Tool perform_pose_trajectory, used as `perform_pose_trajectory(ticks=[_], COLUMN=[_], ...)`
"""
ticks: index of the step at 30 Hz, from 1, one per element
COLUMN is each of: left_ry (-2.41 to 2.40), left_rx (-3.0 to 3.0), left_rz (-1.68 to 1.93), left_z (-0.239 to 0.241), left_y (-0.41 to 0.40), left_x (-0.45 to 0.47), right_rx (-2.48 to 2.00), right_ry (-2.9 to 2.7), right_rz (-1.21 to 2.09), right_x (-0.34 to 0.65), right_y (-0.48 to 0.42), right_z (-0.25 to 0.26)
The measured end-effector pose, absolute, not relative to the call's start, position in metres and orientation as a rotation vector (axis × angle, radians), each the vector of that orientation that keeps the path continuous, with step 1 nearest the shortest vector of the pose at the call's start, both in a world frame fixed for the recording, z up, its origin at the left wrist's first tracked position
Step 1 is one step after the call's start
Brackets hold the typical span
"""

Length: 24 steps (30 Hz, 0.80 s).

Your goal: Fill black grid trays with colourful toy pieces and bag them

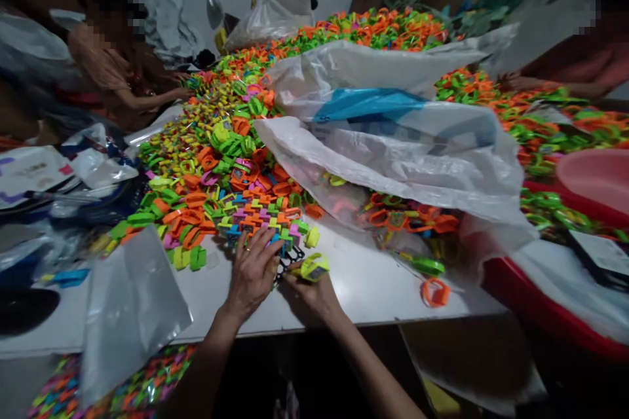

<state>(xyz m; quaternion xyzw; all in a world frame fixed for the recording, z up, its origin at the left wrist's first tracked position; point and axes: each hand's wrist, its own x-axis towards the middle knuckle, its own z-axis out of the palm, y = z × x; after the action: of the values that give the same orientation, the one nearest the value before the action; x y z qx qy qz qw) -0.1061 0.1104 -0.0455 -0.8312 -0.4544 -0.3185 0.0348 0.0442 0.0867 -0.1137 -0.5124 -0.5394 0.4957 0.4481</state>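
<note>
Both hands meet at the near edge of the white table (pixel 363 281). The right hand (pixel 314 293) pinches a yellow-green toy watch (pixel 313 266) between thumb and fingertips, holding it just above the tabletop. The left hand (pixel 253 268) lies flat beside it, fingers spread and pressing on the near fringe of the heap of coloured watches (pixel 216 190); a ring shows on one finger. Between the two hands lies a small black piece (pixel 289 258), touching or almost touching both.

Right of the pinched watch, a big white plastic sack (pixel 393 150) sprawls across the table, covering more watches. A loose orange strap (pixel 435 291) and a green one (pixel 426 266) lie just past it. Left of the flat hand sits a clear plastic bag (pixel 130 304), hanging over the table edge. Far right stands a red tub (pixel 594 177). Beyond the heap, another person's arm (pixel 147 99) reaches in.
</note>
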Motion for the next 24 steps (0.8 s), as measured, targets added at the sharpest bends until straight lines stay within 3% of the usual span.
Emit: perform_pose_trajectory(ticks=[8, 13, 18, 24], left_ry=[-1.156, -1.06, -1.025, -0.973], left_rx=[-2.575, -2.511, -2.575, -2.585], left_rz=[-0.943, -1.066, -1.023, -1.052], left_z=[-0.053, -0.06, -0.06, -0.056], left_y=[0.113, 0.116, 0.105, 0.106], left_x=[-0.112, -0.111, -0.105, -0.101], right_rx=[-1.332, -1.466, -1.207, -1.99], right_ry=[-2.036, -2.308, -2.462, -2.266], right_rz=[0.704, 0.612, 0.678, -0.005], right_x=[0.036, 0.033, 0.11, 0.208], right_y=[0.097, 0.101, 0.096, 0.171], right_z=[-0.108, -0.103, -0.072, -0.018])
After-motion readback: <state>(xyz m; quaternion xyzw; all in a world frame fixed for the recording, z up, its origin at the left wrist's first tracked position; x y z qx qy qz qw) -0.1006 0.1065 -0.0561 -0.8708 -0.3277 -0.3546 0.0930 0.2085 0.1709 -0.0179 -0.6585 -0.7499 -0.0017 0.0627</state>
